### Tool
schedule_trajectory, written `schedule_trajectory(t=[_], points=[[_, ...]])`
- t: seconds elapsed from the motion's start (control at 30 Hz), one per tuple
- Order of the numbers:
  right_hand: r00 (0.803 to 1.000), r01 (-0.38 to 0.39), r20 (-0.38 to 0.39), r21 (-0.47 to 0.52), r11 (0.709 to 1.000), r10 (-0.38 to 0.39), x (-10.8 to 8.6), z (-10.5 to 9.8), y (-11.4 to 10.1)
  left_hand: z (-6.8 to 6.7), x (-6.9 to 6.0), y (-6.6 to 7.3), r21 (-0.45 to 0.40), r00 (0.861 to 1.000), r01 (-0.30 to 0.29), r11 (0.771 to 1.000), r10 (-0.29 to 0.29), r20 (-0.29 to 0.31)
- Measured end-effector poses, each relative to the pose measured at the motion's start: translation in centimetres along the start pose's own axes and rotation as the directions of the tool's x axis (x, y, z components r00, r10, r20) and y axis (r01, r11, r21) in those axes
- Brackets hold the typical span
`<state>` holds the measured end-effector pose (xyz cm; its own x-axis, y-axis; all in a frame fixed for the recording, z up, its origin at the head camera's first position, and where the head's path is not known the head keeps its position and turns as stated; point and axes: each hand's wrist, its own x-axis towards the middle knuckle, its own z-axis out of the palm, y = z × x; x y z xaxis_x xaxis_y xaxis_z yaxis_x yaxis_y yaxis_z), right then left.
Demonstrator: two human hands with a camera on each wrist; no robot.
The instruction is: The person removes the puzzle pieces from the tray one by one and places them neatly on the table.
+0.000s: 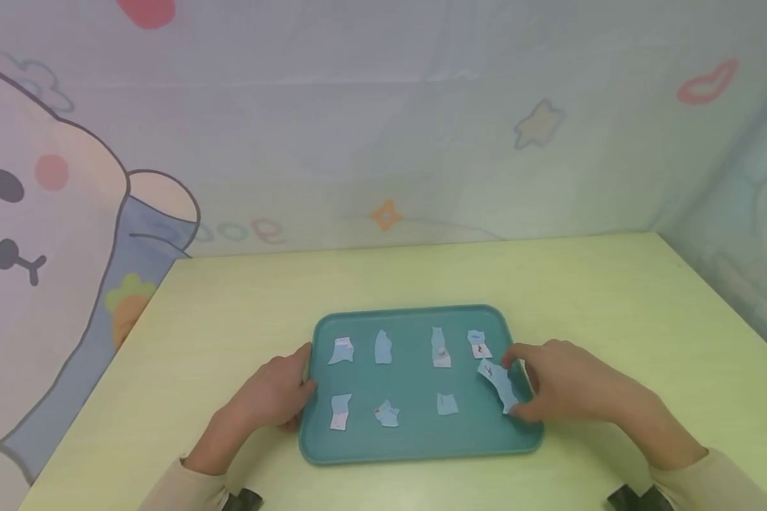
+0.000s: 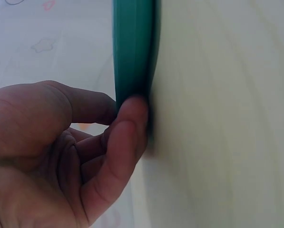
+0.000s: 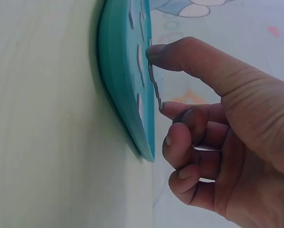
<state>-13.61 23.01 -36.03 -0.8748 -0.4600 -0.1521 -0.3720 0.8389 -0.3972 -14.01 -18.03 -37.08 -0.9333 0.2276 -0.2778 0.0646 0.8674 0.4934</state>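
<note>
Pinching paper scrap (image 1: 500,383), right grip (image 1: 565,383); holding tray (image 1: 415,387), left grip (image 1: 271,389); scrap's mark (image 1: 488,370) visible in head view only

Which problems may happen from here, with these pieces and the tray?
The held piece is thin and pinched in the right grip, so it might bend or slip. It might nudge the nearest piece, close to it in the head view. If the left grip, holding the tray, tilts it, the other pieces might slide.

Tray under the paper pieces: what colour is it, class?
The tray is teal green, seen best in the head view.
</note>
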Motion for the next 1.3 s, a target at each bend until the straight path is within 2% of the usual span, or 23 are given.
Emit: schedule_trajectory(t=[0.17,0.5,0.8,1.3], points=[[0.999,-0.004,-0.041,0.042,0.999,0.006,-0.2,-0.9,0.7,-0.1,-0.1,0.2,-0.006,1.0,-0.008,1.0,0.008,-0.004],[0.997,-0.046,-0.065,0.08,0.996,0.051,0.0,-2.5,2.5,-0.3,-0.1,0.1,0.002,1.0,-0.003,1.0,0.003,-0.009],[0.995,-0.08,-0.053,0.138,0.987,0.088,0.6,-3.5,3.8,-0.6,-0.2,-0.2,0.006,1.0,0.009,1.0,-0.009,0.0],[0.99,-0.11,-0.074,0.133,0.985,0.121,2.4,-4.5,5.6,-0.9,-0.4,0.1,-0.003,1.0,0.023,1.0,-0.023,-0.005]])
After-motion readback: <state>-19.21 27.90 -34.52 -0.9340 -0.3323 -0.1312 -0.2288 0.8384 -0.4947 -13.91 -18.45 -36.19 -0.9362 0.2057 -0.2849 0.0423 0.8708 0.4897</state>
